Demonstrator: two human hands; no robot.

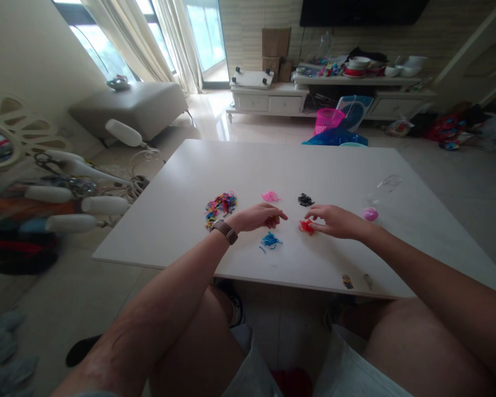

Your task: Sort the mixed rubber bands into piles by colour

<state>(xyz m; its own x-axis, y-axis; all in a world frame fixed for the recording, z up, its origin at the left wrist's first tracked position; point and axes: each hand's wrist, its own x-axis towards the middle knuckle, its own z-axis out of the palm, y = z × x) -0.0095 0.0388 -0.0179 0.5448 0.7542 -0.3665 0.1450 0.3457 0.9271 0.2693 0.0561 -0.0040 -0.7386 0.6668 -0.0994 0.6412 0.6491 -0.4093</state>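
Observation:
My right hand (335, 221) is over a small red pile of what look like rubber bands (306, 226), thumb and fingers apart and the fingertips at the pile. My left hand (264, 216), a watch on its wrist, hovers left of it with the index finger stretched out and the other fingers loosely bent; nothing shows in it. A mixed multicoloured pile (223, 204) lies beyond the left wrist, partly hidden by it. Sorted by colour around the hands are a pink pile (270, 196), a black pile (305, 199) and a blue pile (270, 239).
All piles lie on a white table (240, 165). To the right are a pink-purple round object (371, 214) and a clear plastic piece (391, 182). A small yellow figure (347, 282) lies near the front edge. Behind the table stands a pink basket (329, 118).

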